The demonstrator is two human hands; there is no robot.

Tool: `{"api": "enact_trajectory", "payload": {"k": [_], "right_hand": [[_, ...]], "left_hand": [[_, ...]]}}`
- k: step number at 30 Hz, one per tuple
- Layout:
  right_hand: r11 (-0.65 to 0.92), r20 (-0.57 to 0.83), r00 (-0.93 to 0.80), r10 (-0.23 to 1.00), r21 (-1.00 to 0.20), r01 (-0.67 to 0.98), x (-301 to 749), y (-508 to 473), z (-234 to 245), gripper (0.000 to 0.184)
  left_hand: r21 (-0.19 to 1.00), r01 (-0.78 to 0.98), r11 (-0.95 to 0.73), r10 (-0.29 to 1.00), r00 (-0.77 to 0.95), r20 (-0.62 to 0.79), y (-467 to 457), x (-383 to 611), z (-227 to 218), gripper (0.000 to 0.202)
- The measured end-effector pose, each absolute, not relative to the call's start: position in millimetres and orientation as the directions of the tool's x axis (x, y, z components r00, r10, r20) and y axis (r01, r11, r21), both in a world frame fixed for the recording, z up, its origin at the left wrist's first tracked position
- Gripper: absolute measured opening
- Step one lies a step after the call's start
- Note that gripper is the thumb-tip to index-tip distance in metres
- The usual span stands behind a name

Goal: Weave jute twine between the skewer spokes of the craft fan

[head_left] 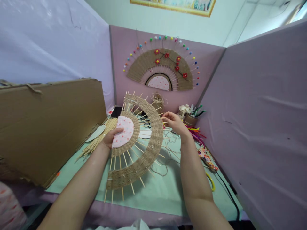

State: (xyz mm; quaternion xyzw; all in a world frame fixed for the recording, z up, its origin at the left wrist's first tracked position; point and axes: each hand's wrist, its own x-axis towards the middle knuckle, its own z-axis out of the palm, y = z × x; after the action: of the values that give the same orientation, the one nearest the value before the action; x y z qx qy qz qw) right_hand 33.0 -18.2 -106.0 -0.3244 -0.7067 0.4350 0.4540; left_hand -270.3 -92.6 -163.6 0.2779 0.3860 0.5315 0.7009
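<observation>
My left hand grips a half-round woven fan by its hub, thumb lying over the pink spotted cloth. Thin wooden sticks radiate from the hub through an inner woven band and a wide outer band of brown twine, and their ends poke past the rim. The fan is held up off the table, tilted, its curved side to the right. At that outer edge, my right hand is closed in a pinch on thin twine among the stick tips. Loose twine trails below onto the table.
A finished fan with pompoms and red flowers hangs on the back panel. Cardboard stands left, beside loose sticks. A twine roll sits behind. Rightward are a pen holder, coloured stems, yellow-handled scissors and a cable.
</observation>
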Motion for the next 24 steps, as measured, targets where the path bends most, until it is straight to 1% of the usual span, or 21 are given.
{"api": "enact_trajectory", "payload": {"k": [6, 10, 13, 15, 18, 24], "right_hand": [[0.558, 0.505, -0.285, 0.815, -0.816, 0.15, 40, -16, -103, 0.023], [0.625, 0.586, -0.218, 0.78, -0.733, 0.267, 43, -20, -99, 0.024], [0.653, 0.623, -0.211, 0.753, -0.666, 0.362, 44, -22, -96, 0.022], [0.668, 0.634, -0.231, 0.737, -0.633, 0.391, 45, -23, -96, 0.018], [0.677, 0.631, -0.259, 0.731, -0.623, 0.391, 48, -21, -97, 0.015], [0.638, 0.581, -0.266, 0.769, -0.676, 0.369, 57, -20, -97, 0.018]], "left_hand": [[0.805, -0.519, 0.287, 0.957, 0.132, -0.257, -94, -269, -163, 0.056], [0.808, -0.493, 0.323, 0.946, 0.159, -0.281, -95, -268, -161, 0.055], [0.803, -0.489, 0.341, 0.939, 0.142, -0.312, -95, -267, -159, 0.055], [0.798, -0.496, 0.342, 0.938, 0.122, -0.326, -95, -266, -159, 0.055], [0.801, -0.493, 0.34, 0.938, 0.122, -0.323, -94, -267, -161, 0.054], [0.796, -0.455, 0.4, 0.917, 0.207, -0.342, -93, -269, -168, 0.052]]}}
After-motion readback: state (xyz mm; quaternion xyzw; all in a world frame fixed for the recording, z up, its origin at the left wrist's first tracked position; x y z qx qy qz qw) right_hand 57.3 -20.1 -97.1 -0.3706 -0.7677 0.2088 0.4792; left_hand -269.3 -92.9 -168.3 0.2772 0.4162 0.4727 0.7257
